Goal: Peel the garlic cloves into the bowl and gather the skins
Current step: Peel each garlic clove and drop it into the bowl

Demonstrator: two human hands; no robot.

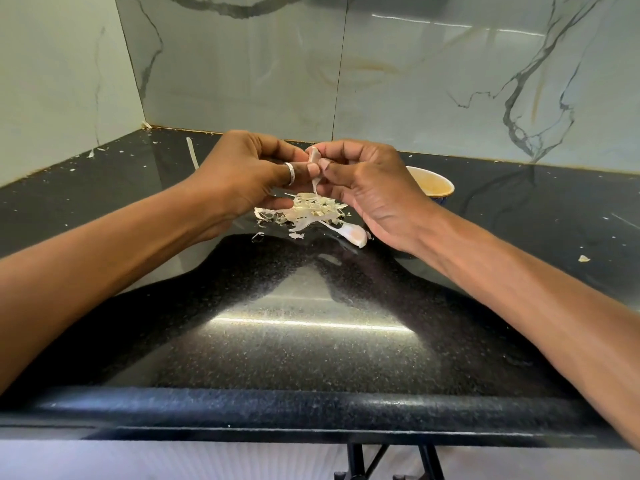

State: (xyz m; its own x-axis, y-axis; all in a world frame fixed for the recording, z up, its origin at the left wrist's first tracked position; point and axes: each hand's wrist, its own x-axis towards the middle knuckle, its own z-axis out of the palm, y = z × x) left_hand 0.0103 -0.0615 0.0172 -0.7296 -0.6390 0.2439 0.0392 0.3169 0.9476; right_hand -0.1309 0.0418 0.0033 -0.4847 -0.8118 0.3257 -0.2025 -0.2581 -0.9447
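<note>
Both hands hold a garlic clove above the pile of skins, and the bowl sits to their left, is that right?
No. The head view shows the bowl on the right, partly behind the right hand. Both it and the left hand do hold the garlic clove above the pile of skins.

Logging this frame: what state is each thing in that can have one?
left hand: pinches the garlic clove
right hand: pinches the same clove
garlic clove: held between both hands, a skin strip hanging from it
skins: loose heap on the counter under the hands
bowl: upright, partly hidden behind the right hand
counter: flecked with skin scraps
</note>
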